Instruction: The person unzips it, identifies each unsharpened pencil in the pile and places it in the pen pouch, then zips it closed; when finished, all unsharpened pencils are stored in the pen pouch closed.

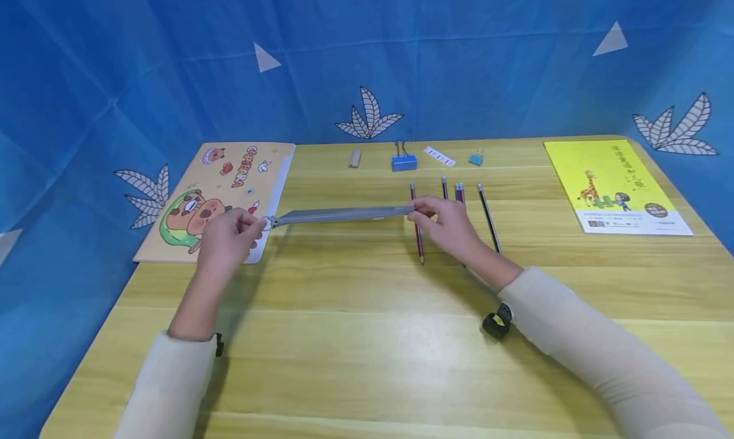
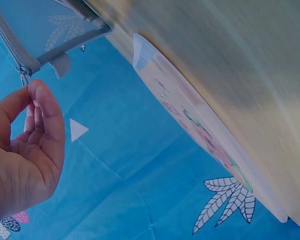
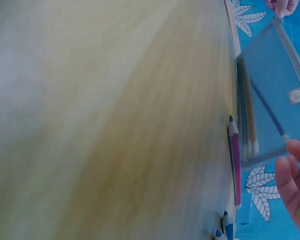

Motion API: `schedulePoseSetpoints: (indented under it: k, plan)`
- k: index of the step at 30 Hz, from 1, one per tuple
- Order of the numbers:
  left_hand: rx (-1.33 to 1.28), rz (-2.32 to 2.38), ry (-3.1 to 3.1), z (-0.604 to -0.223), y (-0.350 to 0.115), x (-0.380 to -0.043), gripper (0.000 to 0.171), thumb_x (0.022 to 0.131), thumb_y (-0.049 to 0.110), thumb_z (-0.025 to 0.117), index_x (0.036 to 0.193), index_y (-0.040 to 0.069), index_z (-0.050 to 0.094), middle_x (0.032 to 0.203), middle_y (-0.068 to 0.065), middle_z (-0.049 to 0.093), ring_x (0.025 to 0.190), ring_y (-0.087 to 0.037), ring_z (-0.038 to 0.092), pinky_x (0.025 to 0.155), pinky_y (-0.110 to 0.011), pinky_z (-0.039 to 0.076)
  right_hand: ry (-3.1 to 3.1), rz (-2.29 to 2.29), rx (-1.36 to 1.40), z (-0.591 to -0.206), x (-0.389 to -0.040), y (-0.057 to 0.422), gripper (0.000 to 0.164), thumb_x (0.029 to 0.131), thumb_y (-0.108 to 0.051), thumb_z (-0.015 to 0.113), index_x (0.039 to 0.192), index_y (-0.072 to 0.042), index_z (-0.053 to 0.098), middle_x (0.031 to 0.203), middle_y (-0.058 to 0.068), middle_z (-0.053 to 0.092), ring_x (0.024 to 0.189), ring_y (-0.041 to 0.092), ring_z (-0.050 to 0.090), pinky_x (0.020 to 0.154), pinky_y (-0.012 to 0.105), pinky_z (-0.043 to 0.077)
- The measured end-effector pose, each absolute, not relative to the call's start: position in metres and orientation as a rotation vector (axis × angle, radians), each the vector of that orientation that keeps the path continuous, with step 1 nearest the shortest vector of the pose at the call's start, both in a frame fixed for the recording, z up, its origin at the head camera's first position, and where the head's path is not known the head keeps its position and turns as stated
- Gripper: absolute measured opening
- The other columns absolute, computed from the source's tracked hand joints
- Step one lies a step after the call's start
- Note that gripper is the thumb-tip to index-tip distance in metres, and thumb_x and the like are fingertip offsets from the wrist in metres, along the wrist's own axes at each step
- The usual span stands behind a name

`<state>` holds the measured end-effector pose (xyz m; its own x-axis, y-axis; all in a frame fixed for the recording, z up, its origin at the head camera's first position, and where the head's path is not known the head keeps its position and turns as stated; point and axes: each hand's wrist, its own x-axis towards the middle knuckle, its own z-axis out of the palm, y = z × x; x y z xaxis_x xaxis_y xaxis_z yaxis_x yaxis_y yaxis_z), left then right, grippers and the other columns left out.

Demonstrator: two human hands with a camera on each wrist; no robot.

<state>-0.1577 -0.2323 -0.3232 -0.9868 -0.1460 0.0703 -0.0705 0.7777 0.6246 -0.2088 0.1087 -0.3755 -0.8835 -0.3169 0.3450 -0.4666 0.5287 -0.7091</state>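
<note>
A see-through zip pouch with grey edging is held up above the table, seen nearly edge-on in the head view. My left hand pinches the zipper pull at the pouch's left corner between thumb and forefinger. At the opposite end, my right hand pinches the corner between thumb and fingers. Several pencils lie inside along the pouch's lower edge, and one more slants across it in the right wrist view. Below and beyond the right hand, several loose pencils lie on the table, partly covered by the hand.
A capybara folder lies at the left, partly behind the left hand. Along the back are an eraser, a blue binder clip, a white strip and a small teal clip. A yellow book lies at the right.
</note>
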Motion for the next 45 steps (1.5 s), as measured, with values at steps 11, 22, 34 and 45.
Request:
schedulePoseSetpoints:
  k: [11,22,34,45]
  plan:
    - [0.154,-0.946,-2.894,-0.328,-0.237,-0.154,0.025,0.084,0.031,0.053,0.081,0.007,0.055,0.070,-0.008,0.057,0.059,-0.019,0.053,0.044,-0.027,0.040,-2.648,1.479,0.583,-0.376,-0.212,0.107,0.022,0.083,-0.023,0.056,0.101,-0.011,0.060,0.083,0.005,0.063,0.055,0.023,0.056,0.035,0.027,0.040]
    - [-0.100,-0.998,-3.067,-0.328,-0.230,-0.139,0.021,0.080,0.032,0.057,0.079,0.011,0.059,0.074,-0.003,0.057,0.065,-0.018,0.047,0.053,-0.029,0.040,-2.580,2.353,0.048,-0.361,-0.233,0.103,0.030,0.085,-0.010,0.047,0.115,-0.004,0.049,0.106,0.021,0.054,0.078,0.031,0.054,0.062,0.041,0.049]
    - [-0.414,-0.854,-3.255,-0.342,-0.183,-0.121,0.016,0.076,0.026,0.063,0.065,0.016,0.057,0.058,0.005,0.052,0.051,-0.011,0.045,0.047,-0.026,0.038,-2.688,2.250,-0.143,-0.359,-0.261,0.083,0.028,0.086,-0.006,0.048,0.113,-0.003,0.051,0.099,0.022,0.052,0.057,0.019,0.050,0.052,0.031,0.048]
    - [-0.605,-0.734,-3.256,-0.349,-0.137,-0.122,0.021,0.075,0.032,0.064,0.059,0.021,0.055,0.052,0.011,0.049,0.045,-0.006,0.044,0.045,-0.024,0.037,-2.683,2.437,-0.092,-0.356,-0.272,0.066,0.044,0.086,-0.006,0.045,0.129,-0.005,0.034,0.107,0.017,0.047,0.078,0.025,0.053,0.074,0.035,0.048]
